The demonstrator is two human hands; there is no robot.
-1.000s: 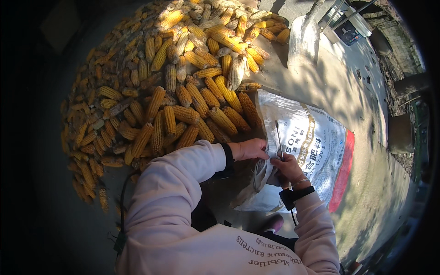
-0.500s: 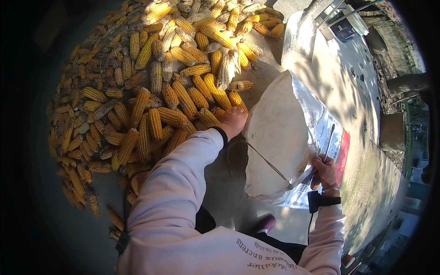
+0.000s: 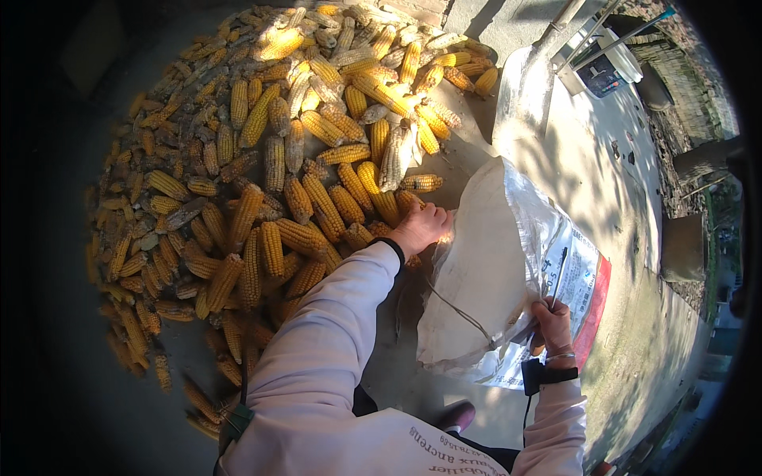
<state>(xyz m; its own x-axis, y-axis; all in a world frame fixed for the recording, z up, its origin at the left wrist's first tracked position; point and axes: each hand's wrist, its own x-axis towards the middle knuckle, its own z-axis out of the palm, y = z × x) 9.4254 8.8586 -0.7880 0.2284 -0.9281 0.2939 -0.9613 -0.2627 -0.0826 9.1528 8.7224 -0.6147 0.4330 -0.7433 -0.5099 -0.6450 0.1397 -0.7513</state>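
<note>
A big heap of yellow corn cobs (image 3: 278, 166) covers the concrete ground to my left and ahead. My left hand (image 3: 421, 226) reaches out to the near edge of the heap, its fingers curled over a cob (image 3: 379, 231) beside the sack's mouth. A white woven sack (image 3: 492, 270) with a red-edged printed panel lies to my right, its mouth lifted open. My right hand (image 3: 552, 324) grips the sack's rim at the near side, holding it up. A dark cord hangs across the sack's opening.
A second pale sack (image 3: 524, 87) lies farther off at the top. A metal-framed object with a blue panel (image 3: 603, 55) stands at the upper right beside a stone wall (image 3: 683, 95). My shoe (image 3: 456, 414) shows below the sack.
My left hand left the sack's rim and reached out to the cobs. My right hand moved right with the rim, pulling the sack's mouth wider.
</note>
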